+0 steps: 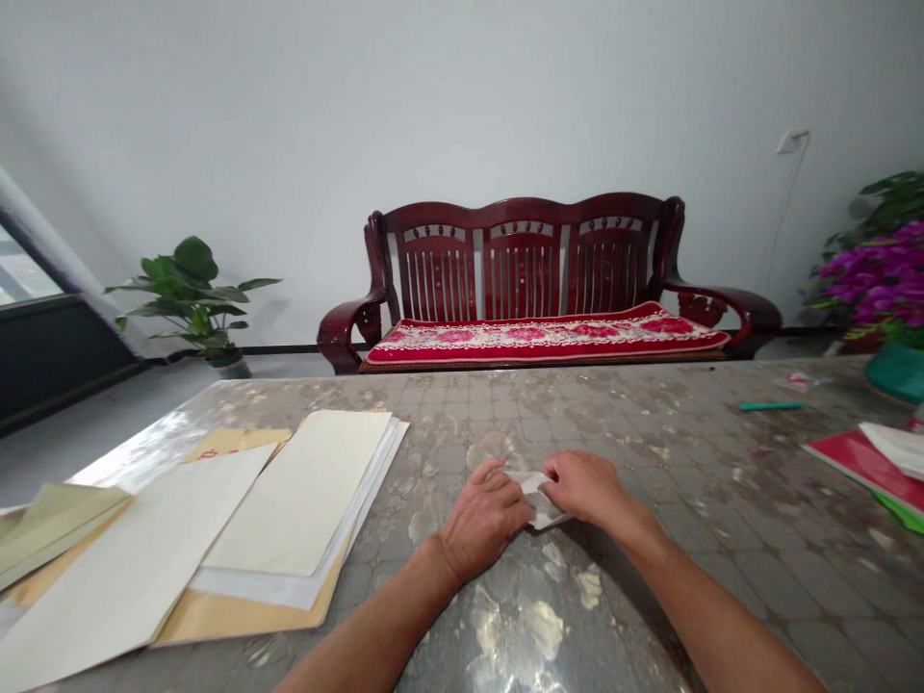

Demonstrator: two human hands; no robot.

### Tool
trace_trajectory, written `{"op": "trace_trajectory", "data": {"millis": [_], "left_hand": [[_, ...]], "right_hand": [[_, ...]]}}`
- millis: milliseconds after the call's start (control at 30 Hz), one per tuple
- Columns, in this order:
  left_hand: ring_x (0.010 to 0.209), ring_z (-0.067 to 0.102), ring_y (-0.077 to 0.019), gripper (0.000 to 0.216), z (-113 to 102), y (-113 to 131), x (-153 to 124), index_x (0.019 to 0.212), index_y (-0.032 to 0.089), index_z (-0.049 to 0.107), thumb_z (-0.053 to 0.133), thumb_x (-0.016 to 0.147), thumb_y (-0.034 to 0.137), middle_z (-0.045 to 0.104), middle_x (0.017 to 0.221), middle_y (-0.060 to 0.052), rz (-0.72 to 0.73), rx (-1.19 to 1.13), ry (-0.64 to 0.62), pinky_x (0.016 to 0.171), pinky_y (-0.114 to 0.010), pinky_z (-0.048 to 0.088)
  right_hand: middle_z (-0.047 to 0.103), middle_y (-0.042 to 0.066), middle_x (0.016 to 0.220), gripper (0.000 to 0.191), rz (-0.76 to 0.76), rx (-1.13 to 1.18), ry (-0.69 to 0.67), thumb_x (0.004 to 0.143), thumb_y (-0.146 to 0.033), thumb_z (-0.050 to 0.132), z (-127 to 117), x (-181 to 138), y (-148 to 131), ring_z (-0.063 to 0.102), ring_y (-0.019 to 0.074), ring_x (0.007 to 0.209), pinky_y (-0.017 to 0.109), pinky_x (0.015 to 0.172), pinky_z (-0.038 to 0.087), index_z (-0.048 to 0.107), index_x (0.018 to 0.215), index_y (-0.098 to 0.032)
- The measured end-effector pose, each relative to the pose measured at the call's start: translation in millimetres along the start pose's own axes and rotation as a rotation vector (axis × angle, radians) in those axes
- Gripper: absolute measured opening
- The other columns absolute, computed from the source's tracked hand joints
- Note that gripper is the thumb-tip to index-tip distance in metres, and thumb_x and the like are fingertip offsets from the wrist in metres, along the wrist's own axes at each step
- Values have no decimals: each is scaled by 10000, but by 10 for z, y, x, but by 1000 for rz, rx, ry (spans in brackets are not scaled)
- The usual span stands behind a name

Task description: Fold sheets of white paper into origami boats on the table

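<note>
Small folded white paper (540, 499) lay flat on the tabletop (650, 433) just below frame centre, long axis roughly left-to-right, lower corner pointing toward the bottom of the frame. It sat between the two hands, partly covered by both. Left hand (482, 518) curled over its left edge, fingers pressed on the paper. Right hand (586, 486) closed down on its right part, thumb and fingers pinching the fold. Stack of cream and brown sheets (289, 510) at lower left, well apart. Green pen (771, 406) at upper right of the tabletop.
</note>
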State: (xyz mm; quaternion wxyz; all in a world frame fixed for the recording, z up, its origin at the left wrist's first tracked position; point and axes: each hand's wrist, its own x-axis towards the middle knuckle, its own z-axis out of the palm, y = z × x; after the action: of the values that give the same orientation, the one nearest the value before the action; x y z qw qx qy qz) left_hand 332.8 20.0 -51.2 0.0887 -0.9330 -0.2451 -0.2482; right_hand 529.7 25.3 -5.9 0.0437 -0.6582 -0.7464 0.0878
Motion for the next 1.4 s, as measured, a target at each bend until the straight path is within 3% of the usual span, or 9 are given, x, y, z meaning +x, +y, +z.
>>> {"op": "trace_trajectory", "data": {"millis": [167, 333, 467, 667, 767, 900, 1067, 1200, 1400], "left_hand": [[789, 530, -151, 169, 3, 2, 2, 824, 246, 658, 536, 941, 234, 595, 748, 13, -7, 16, 23, 1080, -387, 289], [791, 519, -163, 152, 0, -8, 0, 804, 237, 640, 561, 934, 245, 597, 736, 11, -71, 58, 82, 1069, -396, 303], [772, 521, -162, 161, -26, -21, 3, 792, 239, 645, 564, 931, 236, 582, 712, 10, -111, 70, 104, 1061, -410, 315], [878, 563, -179, 207, -144, -64, -48, 1032, 251, 667, 580, 926, 406, 656, 842, -18, -124, -111, 142, 1026, -402, 358], [987, 571, -199, 295, -197, -129, -92, 1099, 224, 648, 496, 961, 436, 676, 1007, -62, -266, -292, 262, 974, -387, 407], [956, 613, -189, 306, -156, -247, -105, 1027, 195, 659, 393, 983, 340, 677, 1001, -66, -626, -520, 381, 872, -344, 480], [691, 638, -154, 343, 20, -306, -18, 1085, 173, 651, 441, 931, 397, 706, 931, -48, -892, -813, 215, 689, -298, 511], [731, 642, -154, 349, 120, -253, 94, 1146, 170, 629, 516, 880, 366, 701, 1068, -65, -877, -860, 92, 705, -298, 499], [653, 590, -151, 384, 82, -105, 243, 1140, 174, 632, 643, 767, 267, 678, 775, 11, -899, -742, -12, 641, -262, 423]], "right_hand": [[714, 13, 801, 189, -4, 274, -40, 825, -373, 561, -2, 69, 165, 630, 173, 730, 250, 595, 341, 697, 854, -245], [650, 25, 999, 279, -285, 581, -83, 712, -270, 653, -105, 110, 433, 601, 163, 855, 251, 736, 449, 645, 983, -204], [615, 21, 1046, 265, -436, 530, -43, 643, -144, 642, -181, 86, 498, 575, 178, 956, 270, 847, 441, 667, 897, -217], [642, 4, 847, 249, -408, 315, -17, 694, -58, 508, -146, 79, 442, 595, 156, 802, 239, 739, 410, 690, 759, -217], [651, 11, 844, 270, -377, 300, 33, 705, -56, 476, -117, 101, 456, 601, 151, 794, 231, 725, 404, 691, 743, -215], [662, 20, 864, 294, -365, 347, 94, 671, -44, 453, -38, 163, 487, 613, 160, 824, 244, 754, 422, 690, 731, -208], [688, 41, 955, 323, -415, 534, 185, 688, -36, 444, 109, 250, 446, 628, 170, 913, 283, 852, 454, 707, 781, -199], [698, 58, 1018, 319, -419, 642, 215, 746, -61, 448, 183, 263, 372, 638, 174, 965, 312, 895, 465, 727, 820, -198], [699, 63, 1105, 360, -441, 770, 249, 740, -55, 442, 299, 286, 259, 644, 173, 1025, 345, 939, 471, 737, 867, -215]]}}
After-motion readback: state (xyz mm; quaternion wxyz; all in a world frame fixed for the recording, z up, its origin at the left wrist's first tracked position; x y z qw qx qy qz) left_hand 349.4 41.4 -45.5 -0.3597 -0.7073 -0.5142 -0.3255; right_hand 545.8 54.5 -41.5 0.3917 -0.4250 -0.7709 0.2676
